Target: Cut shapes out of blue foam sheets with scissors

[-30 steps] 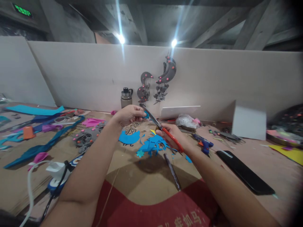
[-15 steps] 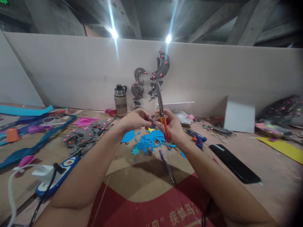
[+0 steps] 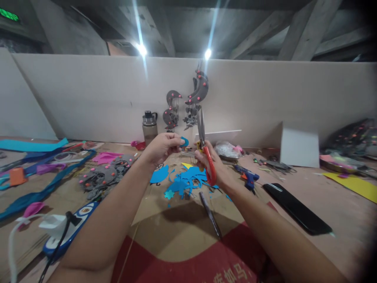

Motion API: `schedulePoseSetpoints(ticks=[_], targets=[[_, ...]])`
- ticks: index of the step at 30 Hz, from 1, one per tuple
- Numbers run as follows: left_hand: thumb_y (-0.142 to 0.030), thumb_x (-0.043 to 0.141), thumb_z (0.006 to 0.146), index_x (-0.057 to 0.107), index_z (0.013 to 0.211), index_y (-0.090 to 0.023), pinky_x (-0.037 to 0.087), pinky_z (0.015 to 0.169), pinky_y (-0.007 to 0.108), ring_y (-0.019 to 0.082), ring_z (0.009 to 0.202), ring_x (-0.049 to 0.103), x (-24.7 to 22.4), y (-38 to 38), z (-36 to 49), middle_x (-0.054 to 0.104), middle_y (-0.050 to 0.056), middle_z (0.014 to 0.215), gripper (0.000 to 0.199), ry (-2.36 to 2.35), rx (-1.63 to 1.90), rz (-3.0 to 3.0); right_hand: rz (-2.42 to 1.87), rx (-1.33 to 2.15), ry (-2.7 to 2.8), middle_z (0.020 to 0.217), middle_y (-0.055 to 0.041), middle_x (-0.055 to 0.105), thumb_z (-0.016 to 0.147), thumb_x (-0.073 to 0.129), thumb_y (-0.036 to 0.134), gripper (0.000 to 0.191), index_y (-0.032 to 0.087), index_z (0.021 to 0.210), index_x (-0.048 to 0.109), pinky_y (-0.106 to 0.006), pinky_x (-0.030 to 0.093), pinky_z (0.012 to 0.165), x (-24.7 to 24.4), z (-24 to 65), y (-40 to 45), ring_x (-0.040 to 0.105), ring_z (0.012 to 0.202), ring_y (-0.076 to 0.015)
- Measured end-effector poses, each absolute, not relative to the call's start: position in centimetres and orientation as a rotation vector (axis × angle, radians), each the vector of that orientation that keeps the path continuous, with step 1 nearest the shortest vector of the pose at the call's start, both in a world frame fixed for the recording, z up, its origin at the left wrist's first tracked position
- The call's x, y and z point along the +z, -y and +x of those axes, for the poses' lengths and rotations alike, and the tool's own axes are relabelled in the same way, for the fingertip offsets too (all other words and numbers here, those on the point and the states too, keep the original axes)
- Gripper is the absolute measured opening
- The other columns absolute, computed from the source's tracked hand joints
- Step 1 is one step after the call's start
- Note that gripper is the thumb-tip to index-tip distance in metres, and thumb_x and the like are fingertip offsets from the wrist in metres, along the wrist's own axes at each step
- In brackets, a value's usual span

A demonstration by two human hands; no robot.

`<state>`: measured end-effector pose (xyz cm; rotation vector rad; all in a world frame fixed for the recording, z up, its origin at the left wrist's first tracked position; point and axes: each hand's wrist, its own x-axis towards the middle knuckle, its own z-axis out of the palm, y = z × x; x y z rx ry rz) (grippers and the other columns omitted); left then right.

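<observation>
My left hand [image 3: 167, 146] pinches a small blue cut-out piece [image 3: 184, 142] between thumb and fingers; its exact shape is too small to tell. Closed around a pair of scissors [image 3: 209, 165] is my right hand [image 3: 216, 159]. The scissors have red and yellow handles, and their blades point up, slightly apart and away from the blue piece. Below both hands lies a heap of blue scraps [image 3: 188, 177] on the brown cardboard [image 3: 165, 232]. A light-blue flower shape [image 3: 169, 194] rests at the heap's near edge, and a dark pen [image 3: 210, 216] lies closer to me.
Grey felt pieces with pink dots [image 3: 103, 175] and a power strip [image 3: 85, 212] lie on the left. A bottle [image 3: 150, 127] stands by the white partition [image 3: 88, 94]. To the right are a blue glue gun [image 3: 249, 177] and a black phone [image 3: 296, 208].
My hands have moved apart. The blue piece stays in my left hand and shows more clearly. The scissors have come away from it, and their blades have parted slightly.
</observation>
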<state>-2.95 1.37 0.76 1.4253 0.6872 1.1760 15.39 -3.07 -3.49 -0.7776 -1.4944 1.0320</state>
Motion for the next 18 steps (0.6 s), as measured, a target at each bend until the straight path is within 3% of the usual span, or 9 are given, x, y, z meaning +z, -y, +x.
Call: schedulePoseSetpoints(ticks=[4, 9, 18], targets=[[-0.023, 0.078, 0.059, 0.061, 0.058, -0.014, 0.042, 0.058, 0.021, 0.007, 0.055, 0.051, 0.92, -1.45, -2.89, 0.055, -0.002, 0.056, 0.020, -0.671, 1.276, 1.344, -0.826, 1.030, 1.692, 0.074, 0.0047, 0.044, 0.087, 0.061, 0.058, 0.039, 0.022, 0.091, 0.046, -0.023, 0.035, 0.052, -3.75, 15.34, 3.45, 0.040, 0.057, -0.0086], [-0.020, 0.076, 0.058, 0.057, 0.055, -0.015, 0.043, 0.059, 0.022, 0.007, 0.056, 0.049, 0.92, -1.56, -2.87, 0.051, -0.004, 0.054, 0.019, -0.673, 1.328, 1.315, -0.809, 1.052, 1.749, 0.068, 0.0044, 0.043, 0.087, 0.057, 0.062, 0.044, 0.021, 0.078, 0.043, -0.021, 0.034, 0.047, -3.86, 15.26, 3.57, 0.039, 0.053, -0.0075], [-0.022, 0.076, 0.060, 0.057, 0.058, -0.015, 0.045, 0.064, 0.024, 0.008, 0.059, 0.053, 1.06, -1.58, -3.49, 0.058, -0.002, 0.061, 0.020, -0.710, 1.285, 1.372, -0.840, 1.048, 1.803, 0.065, 0.0062, 0.040, 0.086, 0.058, 0.062, 0.045, 0.019, 0.101, 0.053, -0.022, 0.030, 0.043, -3.76, 15.59, 3.17, 0.034, 0.048, -0.0072]])
